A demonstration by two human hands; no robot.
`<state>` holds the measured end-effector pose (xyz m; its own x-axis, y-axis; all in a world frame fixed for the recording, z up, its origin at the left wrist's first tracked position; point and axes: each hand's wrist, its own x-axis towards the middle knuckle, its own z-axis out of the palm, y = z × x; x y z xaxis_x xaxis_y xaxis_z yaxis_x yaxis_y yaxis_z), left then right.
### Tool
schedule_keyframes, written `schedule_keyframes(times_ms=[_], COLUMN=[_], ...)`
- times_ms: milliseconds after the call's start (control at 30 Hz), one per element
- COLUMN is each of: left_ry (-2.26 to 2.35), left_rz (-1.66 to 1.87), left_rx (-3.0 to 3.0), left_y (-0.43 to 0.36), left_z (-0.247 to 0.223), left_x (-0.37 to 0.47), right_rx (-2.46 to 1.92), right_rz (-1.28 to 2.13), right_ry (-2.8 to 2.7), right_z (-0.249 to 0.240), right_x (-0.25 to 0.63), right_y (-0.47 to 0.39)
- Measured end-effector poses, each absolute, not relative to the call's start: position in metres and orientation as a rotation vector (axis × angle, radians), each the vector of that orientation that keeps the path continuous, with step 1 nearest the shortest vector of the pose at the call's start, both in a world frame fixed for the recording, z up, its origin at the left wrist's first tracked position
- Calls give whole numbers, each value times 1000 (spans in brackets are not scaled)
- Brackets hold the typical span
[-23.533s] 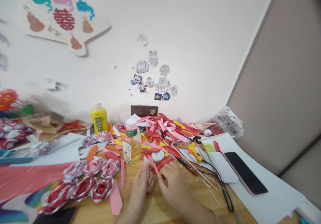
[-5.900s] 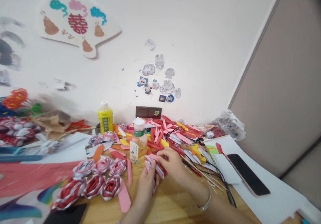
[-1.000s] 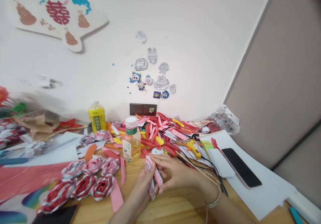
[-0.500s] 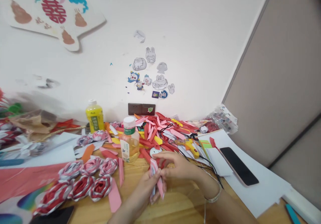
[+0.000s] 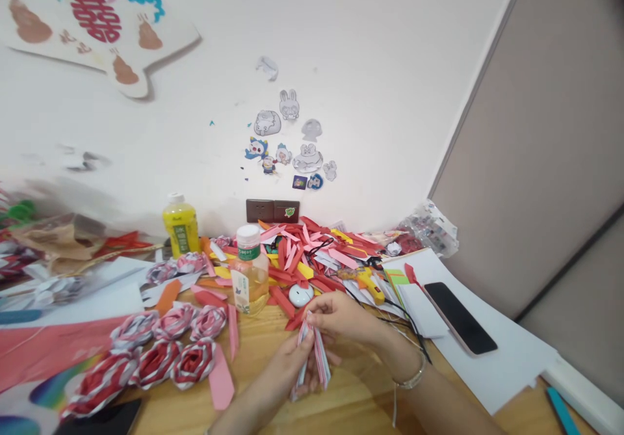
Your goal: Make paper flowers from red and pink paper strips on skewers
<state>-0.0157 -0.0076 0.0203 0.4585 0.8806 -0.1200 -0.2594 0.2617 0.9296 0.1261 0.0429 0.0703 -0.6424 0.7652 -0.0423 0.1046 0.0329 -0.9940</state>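
Observation:
A folded bundle of pink and white paper strips [image 5: 322,360] is between my hands, over the wooden table [image 5: 361,396]. My left hand [image 5: 287,363] is closed around its lower left side, thumb on top. The fingers of my right hand [image 5: 336,318] pinch its upper end. Behind my hands lies a round white object [image 5: 301,295]. To their left stand rolled paper roses in red and white [image 5: 194,362] and in pink and white [image 5: 209,322], beside a flat pink strip [image 5: 221,380].
An open-mouthed heap of folded strips [image 5: 297,253] spreads along the wall. Two bottles [image 5: 251,272] [image 5: 180,227] stand left of it. A yellow glue gun [image 5: 370,285] with its cable and a phone [image 5: 461,318] on white paper [image 5: 507,370] lie at the right.
The paper bundle has been turned and spread, showing more stripes. My right fingers have closed on its top and uncovered the round white object. The view has shifted slightly.

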Motion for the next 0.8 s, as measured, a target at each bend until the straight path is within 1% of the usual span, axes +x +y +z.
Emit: schedule_keyframes(times_ms=[167,233,267,500,800], left_ry=[777,778,783,790,898], left_rz=[962,1056,1118,1253,1159], left_rx=[973,868,820,748,750], left_y=[-4,1,4,16,6], left_z=[19,17,15,10,14], left_x=[-14,-14,-14,-20,-16], right_rx=[-1041,-1063,-1074,-1114,-1066], right_rz=[1245,1159,1159,1231,1317], right_ry=[-2005,-2025,-2013,-1886,-1909], right_z=[84,89,91,95,88], right_x=[129,133,135,137,131], right_y=[40,42,43,43,43])
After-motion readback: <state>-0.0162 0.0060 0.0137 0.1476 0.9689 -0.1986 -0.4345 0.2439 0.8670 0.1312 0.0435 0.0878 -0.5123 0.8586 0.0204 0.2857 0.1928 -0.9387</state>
